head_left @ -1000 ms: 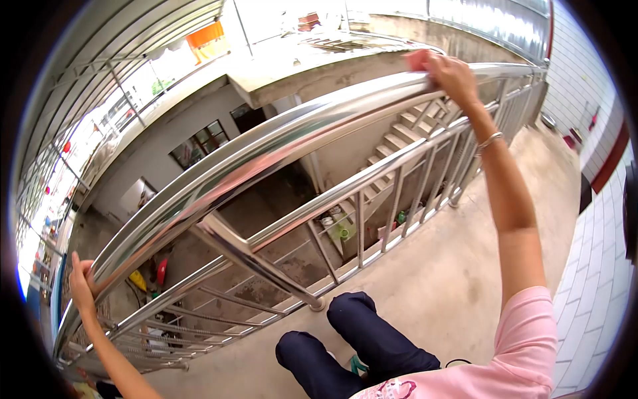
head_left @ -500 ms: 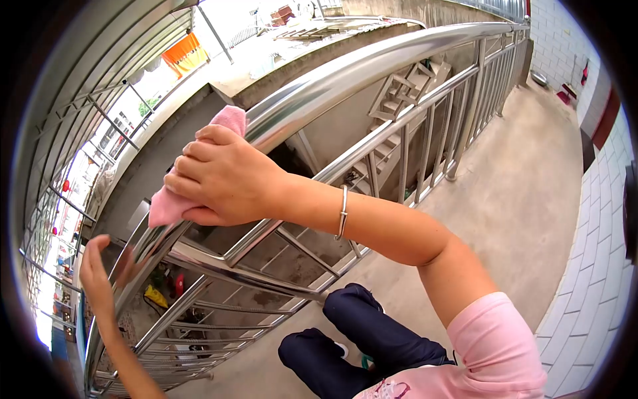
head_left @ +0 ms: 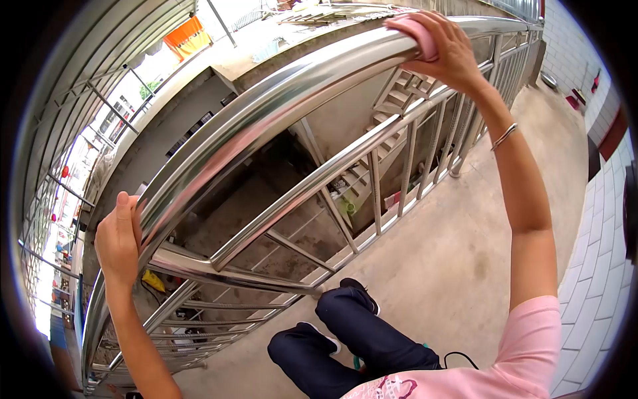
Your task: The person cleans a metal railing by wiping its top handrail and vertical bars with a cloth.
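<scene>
My right hand [head_left: 448, 53] is wrapped over a folded pink cloth [head_left: 420, 34], pressing it onto the top of the shiny steel handrail [head_left: 292, 86] at the far upper right. A metal bracelet [head_left: 504, 136] circles that wrist. Toward the lower left, my left hand [head_left: 119, 239] is closed against the same handrail where it curves; part of its fingers is hidden. Reflections of pink run along the polished tube between the two hands.
Below the handrail stand steel balusters [head_left: 375, 193] and a lower rail [head_left: 312, 179]. Through them a stairwell drops to steps [head_left: 392, 120] and a yellow object [head_left: 153, 280]. The concrete floor [head_left: 465, 246] meets a white tiled wall [head_left: 591, 292] at right.
My right hand has slid the pink cloth far along the handrail, away and to the right, straightening the arm. My left hand has come from beside the rail onto it.
</scene>
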Demonstrator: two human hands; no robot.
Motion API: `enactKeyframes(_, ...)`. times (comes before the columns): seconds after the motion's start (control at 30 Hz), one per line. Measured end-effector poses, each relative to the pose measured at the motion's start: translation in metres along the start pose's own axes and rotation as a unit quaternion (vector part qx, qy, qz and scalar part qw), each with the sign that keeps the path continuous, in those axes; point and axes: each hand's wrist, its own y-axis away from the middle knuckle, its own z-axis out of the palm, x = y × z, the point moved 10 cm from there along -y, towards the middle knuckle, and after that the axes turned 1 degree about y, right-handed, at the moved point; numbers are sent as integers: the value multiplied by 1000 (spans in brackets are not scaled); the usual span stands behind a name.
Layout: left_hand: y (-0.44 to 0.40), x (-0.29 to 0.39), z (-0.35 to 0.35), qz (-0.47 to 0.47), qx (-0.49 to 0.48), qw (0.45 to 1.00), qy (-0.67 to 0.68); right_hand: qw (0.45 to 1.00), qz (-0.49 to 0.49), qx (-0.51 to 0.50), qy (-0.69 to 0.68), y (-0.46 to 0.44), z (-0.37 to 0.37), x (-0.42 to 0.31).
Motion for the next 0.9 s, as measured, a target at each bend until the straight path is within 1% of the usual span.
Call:
enactKeyframes(0.03,1,2,-1,-1,10,1000,-2,1000,5,-15,4,-1,1,10)
enactKeyframes(0.07,1,3,-2,-1,17,1000,-5,997,40,-60,-5,0,8,24)
enactKeyframes(0.1,1,3,-3,-3,17,1000,-7,997,40,-60,-8,0,5,23)
enactKeyframes(0.17,2,-3,-2,-25,7,1000,-14,993,57,-99,4,0,9,23)
enactKeyframes(0.2,2,-3,-3,-29,10,999,-14,994,46,-101,-5,-2,9,17)
enactKeyframes(0.27,1,1,-5,-6,20,999,-28,998,23,-62,-8,0,6,-2)
enactKeyframes(0.33,1,-2,-5,-8,18,999,-35,999,8,-22,-25,-4,-3,-39)
enactKeyframes(0.37,0,-2,-4,-5,14,999,-44,999,-2,27,-45,-4,-4,-59)
enactKeyframes(0.43,-1,-4,-4,-11,12,999,-50,996,27,74,-43,-2,-14,-98)
enactKeyframes(0.5,-1,-4,-4,-5,12,999,-51,984,50,165,-52,1,-20,-141)
enactKeyframes(0.57,-1,-4,-5,-6,14,999,-51,972,92,196,-94,6,-19,-181)
enactKeyframes(0.63,0,-6,-5,-10,10,998,-57,960,134,205,-138,17,-19,-204)
enactKeyframes(0.67,1,-7,-5,-9,22,998,-53,959,138,202,-143,23,-22,-215)
enactKeyframes(0.73,3,-10,-7,-15,33,998,-52,939,114,210,-246,33,-30,-238)
enactKeyframes(0.77,2,-11,-7,-20,30,998,-54,948,98,138,-268,38,-25,-253)
enactKeyframes(0.83,2,-12,-5,-25,24,998,-54,957,12,-44,-285,60,11,-286)
enactKeyframes(0.87,2,-12,-5,-24,29,998,-59,957,12,-49,-286,71,16,-282)
enactKeyframes(0.9,2,-13,-6,-23,34,997,-64,963,-15,-47,-265,78,16,-281)
